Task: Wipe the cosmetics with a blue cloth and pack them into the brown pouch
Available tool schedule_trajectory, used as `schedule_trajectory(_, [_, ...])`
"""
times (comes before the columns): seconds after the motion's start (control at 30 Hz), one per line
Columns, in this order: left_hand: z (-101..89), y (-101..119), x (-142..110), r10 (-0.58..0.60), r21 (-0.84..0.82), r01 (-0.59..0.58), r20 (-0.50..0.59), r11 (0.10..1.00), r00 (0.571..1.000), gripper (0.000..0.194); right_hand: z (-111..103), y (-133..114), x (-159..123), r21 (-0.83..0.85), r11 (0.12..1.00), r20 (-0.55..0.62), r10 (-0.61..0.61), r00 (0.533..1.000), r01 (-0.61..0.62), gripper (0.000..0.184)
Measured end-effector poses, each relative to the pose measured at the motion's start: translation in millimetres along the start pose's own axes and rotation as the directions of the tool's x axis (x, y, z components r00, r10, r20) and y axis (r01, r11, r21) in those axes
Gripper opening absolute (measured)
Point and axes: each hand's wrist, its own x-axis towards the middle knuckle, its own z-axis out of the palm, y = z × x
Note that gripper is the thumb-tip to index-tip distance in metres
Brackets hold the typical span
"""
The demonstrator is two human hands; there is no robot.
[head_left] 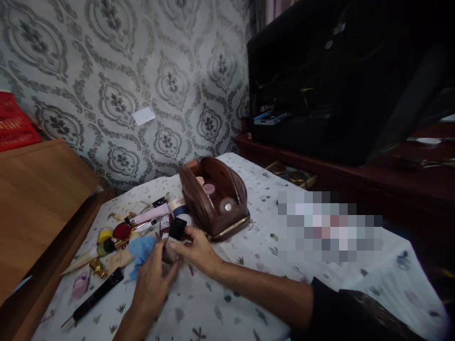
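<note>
Near the middle of the table, my left hand [154,269] and my right hand [201,252] are both closed around a small cosmetic bottle with a black cap [177,229]. The bottle tilts, and fingers hide much of its body. A crumpled blue cloth [142,247] lies against the back of my left hand; whether that hand also grips it, I cannot tell. Just beyond my right hand stands an open brown makeup bag [199,208], with a pink round item [209,189] inside. Close to the bottle are a dark red tube [165,224] and a jar with a dark blue band [178,208].
Left of my hands lie several cosmetics: a pink tube [151,214], a red round item [122,230], a gold bottle [98,268], a pink bottle [81,284] and a long black tube [97,296]. A blurred patch covers the table's right side. A television [320,94] stands behind.
</note>
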Motion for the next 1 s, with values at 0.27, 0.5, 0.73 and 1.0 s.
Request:
schedule_trajectory(0.27, [-12.5, 2, 18, -0.035, -0.315, 0.061, 0.088, 0.947, 0.996, 0.053, -10, -27, 6, -0.005, 0.988, 0.079, -0.154, 0.985, 0.155, 0.042])
schedule_trajectory(0.5, [-19.4, 21, 47, 0.148, -0.327, -0.106, 0.106, 0.939, 0.983, 0.051, -29, -61, 8, -0.178, 0.947, 0.109, -0.249, 0.962, 0.266, 0.027])
schedule_trajectory(0.73, [-23.2, 49, 81, 0.341, -0.231, -0.320, 0.057, 0.919, 0.938, 0.047, -53, -115, 2, -0.522, 0.795, 0.143, -0.277, 0.950, 0.310, 0.058])
schedule_trajectory(1.0, [-24.6, 104, 138, 0.517, -0.262, -0.505, -0.024, 0.823, 0.856, 0.046, -82, -182, 22, -0.759, 0.530, 0.230, -0.326, 0.917, 0.378, 0.065])
